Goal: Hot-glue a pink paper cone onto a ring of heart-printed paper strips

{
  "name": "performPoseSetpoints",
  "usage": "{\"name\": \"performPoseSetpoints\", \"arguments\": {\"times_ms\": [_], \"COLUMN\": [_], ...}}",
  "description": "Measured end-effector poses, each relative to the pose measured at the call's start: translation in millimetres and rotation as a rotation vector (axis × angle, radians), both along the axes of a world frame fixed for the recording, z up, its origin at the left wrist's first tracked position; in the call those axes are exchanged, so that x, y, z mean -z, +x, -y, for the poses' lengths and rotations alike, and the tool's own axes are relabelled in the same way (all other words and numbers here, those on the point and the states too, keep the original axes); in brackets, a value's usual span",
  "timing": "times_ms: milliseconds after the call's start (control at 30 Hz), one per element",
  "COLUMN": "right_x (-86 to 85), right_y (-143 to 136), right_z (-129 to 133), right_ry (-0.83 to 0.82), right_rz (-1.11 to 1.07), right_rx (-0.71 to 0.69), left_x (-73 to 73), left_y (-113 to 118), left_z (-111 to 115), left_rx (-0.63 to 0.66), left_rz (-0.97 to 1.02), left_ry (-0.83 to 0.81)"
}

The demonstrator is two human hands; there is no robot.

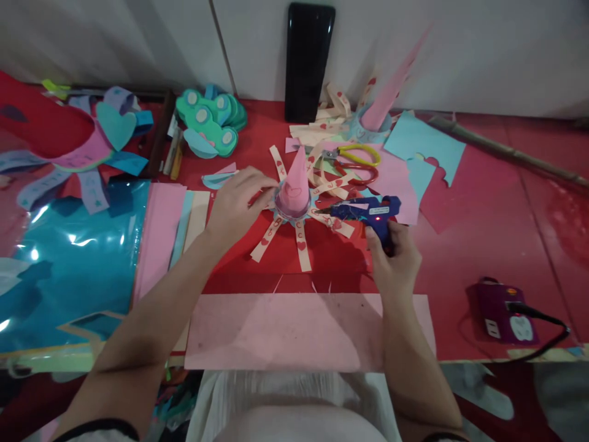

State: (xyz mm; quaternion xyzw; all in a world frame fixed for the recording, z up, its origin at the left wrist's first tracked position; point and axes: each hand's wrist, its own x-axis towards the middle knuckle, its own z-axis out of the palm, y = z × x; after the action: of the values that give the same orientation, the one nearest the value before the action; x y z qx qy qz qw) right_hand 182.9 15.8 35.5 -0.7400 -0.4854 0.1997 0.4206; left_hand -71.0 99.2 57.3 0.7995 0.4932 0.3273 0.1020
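Note:
A pink paper cone [294, 187] stands upright inside a blue paper ring, with cream paper strips [301, 245] bearing red hearts and letters spread out around it. My left hand [239, 199] has its fingertips closed on the left edge of this paper craft; the exact spot they grip is partly hidden. In my right hand [396, 261] is a blue hot glue gun [368, 212] with a red light lit. Its nozzle points left and reaches the strips on the right side of the ring, by the ring's edge.
Behind the craft lie yellow- and red-handled scissors [359, 161] and a second pink cone [389, 92]. A black phone [309, 61] leans on the wall. Green paper cars [209, 120] and a blue plastic packet [87, 258] are leftward. A purple power adapter [504, 310] sits right.

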Motion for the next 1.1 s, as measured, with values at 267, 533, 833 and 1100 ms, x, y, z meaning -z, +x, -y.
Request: {"name": "performPoseSetpoints", "arguments": {"times_ms": [267, 533, 833, 1100], "right_x": [11.5, 13.9, 5.7, 5.3], "right_y": [-9, -9, -20, -30], "right_z": [6, 4, 3, 6], "right_ry": [-0.044, -0.162, -0.239, -0.149], "right_rz": [0.056, 0.135, 0.252, 0.412], "right_rx": [-0.136, -0.115, -0.073, -0.095], "left_x": [-1.1, 4.7, 22.6, 22.2], "left_y": [-4, 12, 23, 22], "left_z": [0, 10, 11, 11], "left_rx": [0.175, 0.159, 0.166, 0.109], "left_rz": [-0.155, -0.175, -0.271, -0.313], "left_ry": [-0.180, -0.204, -0.201, -0.208]}}
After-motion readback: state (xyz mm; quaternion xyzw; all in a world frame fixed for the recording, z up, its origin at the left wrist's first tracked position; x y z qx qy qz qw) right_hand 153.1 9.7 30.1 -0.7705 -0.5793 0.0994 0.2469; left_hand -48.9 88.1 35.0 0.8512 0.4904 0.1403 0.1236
